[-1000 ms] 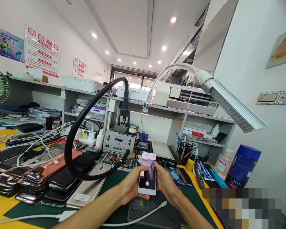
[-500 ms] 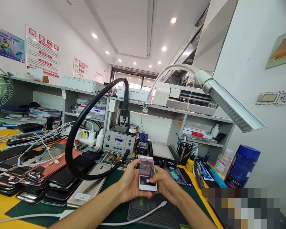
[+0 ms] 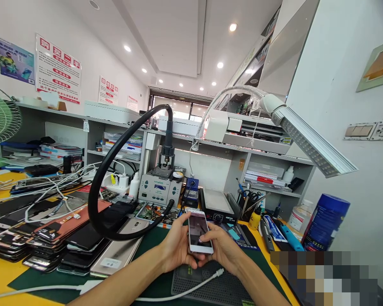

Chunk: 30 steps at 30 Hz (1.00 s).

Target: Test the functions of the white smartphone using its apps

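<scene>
Hands meet over the green mat (image 3: 153, 242) at the front of the bench, both wrapped around a white phone (image 3: 199, 232) with its screen lit and facing up. Seen from the head camera, the left hand (image 3: 176, 246) cups the phone's left edge and underside, fingers curled behind it and the thumb lying along the side, a firm but partly open clasp rather than a fist. The right hand (image 3: 223, 248) supports the lower right corner, its thumb resting on the bottom of the screen near the round on-screen button, the other fingers folded beneath. The phone sits tilted, top end away from the person, held just above a dark ribbed pad (image 3: 210, 287) on which a white cable (image 3: 191, 289) lies with its plug near the right wrist. To the left a thick black hose (image 3: 97, 195) loops from a grey rework station (image 3: 159, 189) behind the phone, and stacks of phone screens (image 3: 51, 238) cover the yellow table. A blue canister (image 3: 325, 221) stands at far right under an LED lamp (image 3: 309, 144).
</scene>
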### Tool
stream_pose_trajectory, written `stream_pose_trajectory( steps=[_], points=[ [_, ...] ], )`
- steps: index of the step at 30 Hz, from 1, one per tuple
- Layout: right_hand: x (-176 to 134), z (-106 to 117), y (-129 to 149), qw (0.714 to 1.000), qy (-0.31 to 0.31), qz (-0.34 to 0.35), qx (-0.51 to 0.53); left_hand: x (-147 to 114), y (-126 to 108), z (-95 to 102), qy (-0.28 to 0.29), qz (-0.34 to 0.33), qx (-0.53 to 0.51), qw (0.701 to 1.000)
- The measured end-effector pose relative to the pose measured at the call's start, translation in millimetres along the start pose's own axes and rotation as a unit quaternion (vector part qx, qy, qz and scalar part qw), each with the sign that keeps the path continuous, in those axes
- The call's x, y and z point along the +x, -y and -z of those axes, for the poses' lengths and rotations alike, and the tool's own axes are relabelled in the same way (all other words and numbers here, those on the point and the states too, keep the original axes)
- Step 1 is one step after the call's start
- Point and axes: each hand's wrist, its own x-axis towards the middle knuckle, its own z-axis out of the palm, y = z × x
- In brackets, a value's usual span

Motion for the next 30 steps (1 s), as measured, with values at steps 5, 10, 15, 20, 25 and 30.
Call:
stream_pose_trajectory(
  steps=[5, 10, 15, 20, 25, 30],
  points=[
    [3.2, 1.4, -4.5, 0.999, -0.035, 0.001, -0.024, 1.3, 1.1, 1.0, 0.001, 0.001, 0.001, 1.000],
    [4.3, 1.9, -6.0, 0.998, -0.055, 0.003, -0.022, 0.6, 1.9, 0.5, -0.002, 0.000, 0.005, 1.000],
    [3.7, 1.8, -4.6, 0.999, -0.053, -0.006, 0.002, -0.6, 1.5, -1.0, -0.009, -0.003, 0.008, 1.000],
    [4.5, 1.2, -4.3, 0.999, -0.051, -0.012, 0.009, 1.3, 2.4, -1.1, -0.013, 0.004, 0.009, 1.000],
    [3.8, -1.3, -0.9, 0.997, -0.077, 0.002, 0.009, 1.8, 3.4, 1.5, 0.006, 0.005, -0.008, 1.000],
    [2.1, -4.5, 3.7, 0.996, -0.089, -0.003, 0.003, 2.6, 4.3, 7.0, 0.034, 0.001, -0.023, 0.999]
  ],
)
